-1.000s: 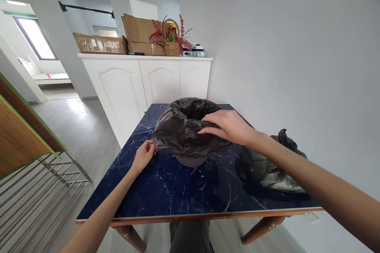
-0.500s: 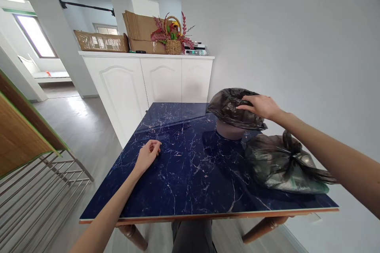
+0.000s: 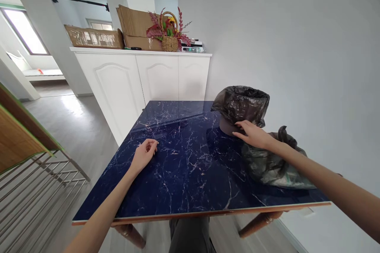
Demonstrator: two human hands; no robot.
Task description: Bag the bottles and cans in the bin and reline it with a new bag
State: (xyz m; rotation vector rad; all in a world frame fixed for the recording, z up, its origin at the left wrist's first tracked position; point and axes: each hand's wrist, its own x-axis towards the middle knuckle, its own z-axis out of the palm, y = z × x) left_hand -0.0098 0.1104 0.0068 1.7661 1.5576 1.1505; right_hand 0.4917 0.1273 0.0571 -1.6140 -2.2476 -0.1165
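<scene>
A trash can (image 3: 227, 127) lined with a black plastic bag (image 3: 242, 106) stands at the far right of the blue marbled table (image 3: 184, 174). The bag is folded over its rim, and its mouth gapes upward. My right hand (image 3: 252, 134) is in front of the can, close to the lower edge of the bag, thumb and fingers apart. Whether it touches the can I cannot tell. Under my right forearm lies a knotted, filled black garbage bag (image 3: 273, 166), partly hidden. My left hand (image 3: 145, 152) rests on the table's left side, fingers curled loosely, with nothing visible in them.
Behind the table stands a white cabinet (image 3: 114, 87) bearing cardboard boxes (image 3: 95, 38), a flower basket (image 3: 170, 42) and a plastic bottle (image 3: 196, 50). A metal rack (image 3: 59, 174) is at the left. A plain wall (image 3: 282, 47) borders the right side.
My right hand has left the bag's mouth and moved down to the front of the can. The liner's opening now stands wider and more upright. My left hand stays in place.
</scene>
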